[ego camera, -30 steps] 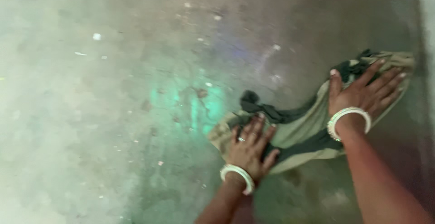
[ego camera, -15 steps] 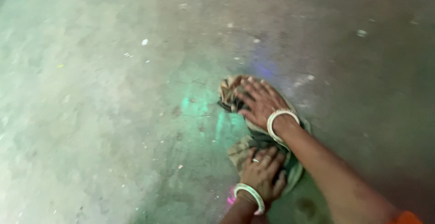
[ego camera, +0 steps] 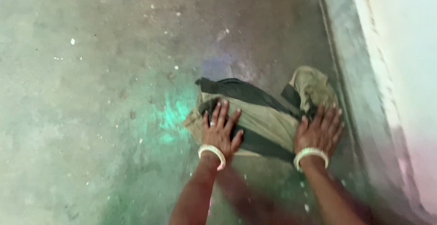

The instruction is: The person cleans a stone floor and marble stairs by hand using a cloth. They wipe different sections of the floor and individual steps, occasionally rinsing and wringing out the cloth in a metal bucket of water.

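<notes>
Both hands lie flat, palms down and fingers spread, on a crumpled cloth on the floor. The left hand [ego camera: 220, 131] presses the cloth's left part, fingers fanned over a dark band; the right hand [ego camera: 318, 131] presses its right part, near the wall. Neither pinches or grips anything: the weight seems to go straight down through open palms, which would hold the cloth tight against the floor. Each wrist carries a pale bangle, one on the left [ego camera: 212, 154] and one on the right [ego camera: 310, 155].

The cloth [ego camera: 264, 118] is olive-tan with black bands and lies bunched in folds, its far right corner humped up beside the base of the wall [ego camera: 364, 93]. The concrete floor [ego camera: 91, 115] is grey, mottled and dotted with pale specks, with a green glint of light just left of the cloth.

The forearms are cut off at the lower edge and blurred. What the cloth covers is hidden, and whether it is wet cannot be told.
</notes>
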